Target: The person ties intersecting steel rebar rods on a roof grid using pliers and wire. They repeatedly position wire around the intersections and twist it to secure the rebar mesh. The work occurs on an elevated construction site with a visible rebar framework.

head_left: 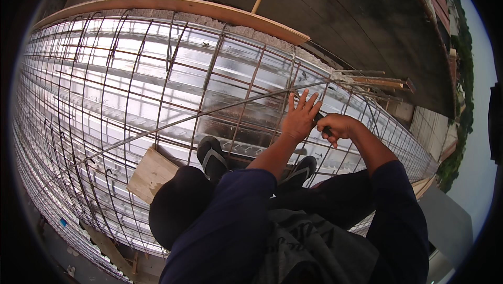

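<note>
My left hand lies with its fingers spread over the rebar mesh, close to a crossing of bars. Just to its right, my right hand is closed around a dark-handled tool. The tool's tip is hidden behind the left hand, so its exact kind does not show. A long loose-looking rebar runs diagonally over the mesh and passes near the left fingertips. Shiny corrugated metal decking lies beneath the mesh.
My feet in flip-flops stand among the bars. A wooden board lies at the left of my legs. A long plank edges the deck at the far side, by a dark wall. Trees show at right.
</note>
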The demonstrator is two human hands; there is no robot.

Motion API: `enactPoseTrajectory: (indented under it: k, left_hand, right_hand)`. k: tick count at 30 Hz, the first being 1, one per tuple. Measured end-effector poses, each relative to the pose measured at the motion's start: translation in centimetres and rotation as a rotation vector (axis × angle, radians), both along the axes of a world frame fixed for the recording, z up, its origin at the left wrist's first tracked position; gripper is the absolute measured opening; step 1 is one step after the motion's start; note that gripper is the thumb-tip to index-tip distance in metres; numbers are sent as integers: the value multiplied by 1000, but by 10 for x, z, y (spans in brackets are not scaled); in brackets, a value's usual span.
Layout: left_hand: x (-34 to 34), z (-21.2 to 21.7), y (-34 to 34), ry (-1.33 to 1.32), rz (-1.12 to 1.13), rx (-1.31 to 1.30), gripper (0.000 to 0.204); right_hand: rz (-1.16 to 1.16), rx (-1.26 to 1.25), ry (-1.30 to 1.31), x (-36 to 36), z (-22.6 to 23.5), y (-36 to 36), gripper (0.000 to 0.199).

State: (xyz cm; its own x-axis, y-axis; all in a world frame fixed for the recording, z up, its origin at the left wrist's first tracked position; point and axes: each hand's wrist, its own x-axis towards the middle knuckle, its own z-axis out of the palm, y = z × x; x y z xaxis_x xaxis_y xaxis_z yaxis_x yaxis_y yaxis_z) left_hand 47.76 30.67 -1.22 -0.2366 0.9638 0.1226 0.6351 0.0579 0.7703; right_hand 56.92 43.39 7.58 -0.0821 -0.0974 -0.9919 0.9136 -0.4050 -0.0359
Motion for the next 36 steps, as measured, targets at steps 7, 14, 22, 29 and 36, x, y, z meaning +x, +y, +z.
enactPoseTrajectory:
  k: [7, 14, 22, 29, 36]
  left_hand:
    - [13, -28, 18, -156, -95, 7, 32]
    - [4, -18, 42, -255, -189, -96, 27]
    - [16, 8, 15, -102, 20, 37, 39]
    - [10, -14, 18, -152, -245, -8, 33]
    - [8, -9, 35, -138, -282, -42, 37]
  right_hand:
    - [-47, -124, 52, 2, 9, 7, 37]
    - [1296, 989, -53, -24, 13, -27, 37]
    - [250, 91, -58, 18, -6, 16, 31]
    - [592, 369, 176, 1, 29, -2, 46]
    - [899, 597, -49, 2, 19, -15, 34]
